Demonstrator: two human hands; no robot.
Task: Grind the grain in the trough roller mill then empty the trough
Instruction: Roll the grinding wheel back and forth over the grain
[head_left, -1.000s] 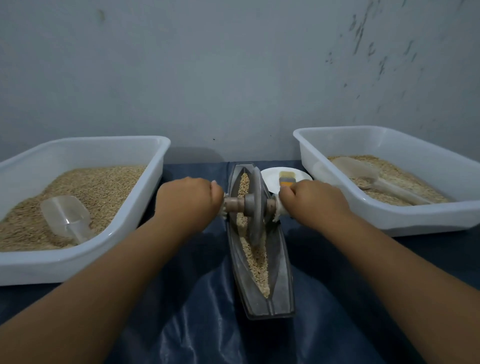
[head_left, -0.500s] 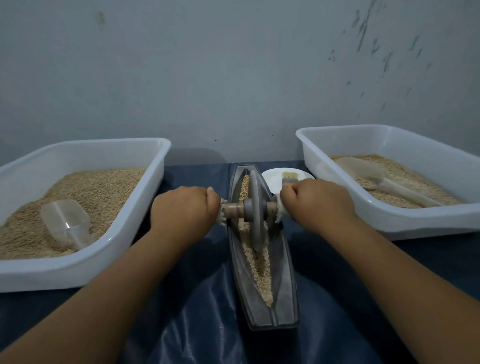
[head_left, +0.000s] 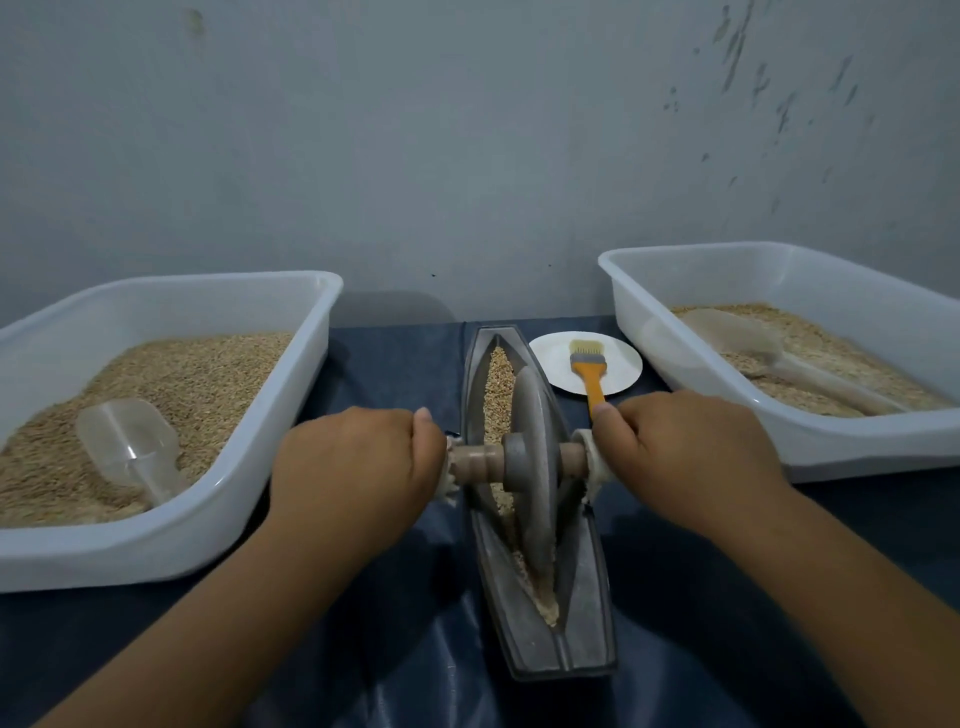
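A dark-covered bench (head_left: 363, 364) sits under a grey wall. The wheel (head_left: 532, 467) has rolled back toward six o'clock along the trough (head_left: 587, 597), crushing grain (head_left: 498, 384). Left hand (head_left: 358, 467) and right hand (head_left: 691, 452) stay clenched round the axle handles, so grinding continues.

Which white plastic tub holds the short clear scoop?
The left white plastic tub: its short clear scoop is stubby; the right white tub's scoop is long-handled.

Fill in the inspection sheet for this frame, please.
Surface: dark blue plastic sheet.
Job's things: grey metal trough holding tan grain; grey disc roller standing in it.
Clutter: two white plastic tubs of grain with clear scoops; orange-handled brush on white plate.
Hands: left hand and right hand each grip an axle end.
Cables: nothing seen.
Surroundings: scuffed grey wall.
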